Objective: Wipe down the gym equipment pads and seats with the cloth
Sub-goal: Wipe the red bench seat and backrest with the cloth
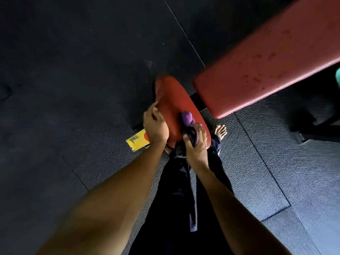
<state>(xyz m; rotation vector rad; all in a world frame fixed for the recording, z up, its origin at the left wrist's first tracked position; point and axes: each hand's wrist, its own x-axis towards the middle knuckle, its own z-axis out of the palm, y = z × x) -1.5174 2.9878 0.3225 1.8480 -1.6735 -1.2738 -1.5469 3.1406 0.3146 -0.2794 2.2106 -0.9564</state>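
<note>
Right hand: fingers curled tight round the cloth, clamped on it, at the near right part of the seat
Cloth: purple and dark, bunched up; the purple wad lies on the seat top just ahead of the fingers, and a long strip hangs from under the hand down in front of dark trousers
Left hand: closed on the seat's left edge, thumb on the top face, fingers wrapped over the rim
Seat: red, narrow and rounded at the far end, wider at the near end, where both hands meet it; the left rim and far tip stand free over the floor
Gap: a thin dark slot separates the seat's right flank from the back pad, so the two do not touch
Back pad: red and long, with dark spots on its face; its short near edge sits just beside the seat, and it runs off the picture to the upper right, closing that side
Foot: bare, on the mat just right of the seat's near corner, near the back pad's near corner
Yellow label: low down, just left of the left wrist, its right end hidden under the hand and seat
Floor: dark rubber mats with straight seams, dotted close by and smoother farther off; wide open floor lies left of and beyond the seat
Right edge: a teal thing, cut off by the picture edge, too little showing to tell what it is
</note>
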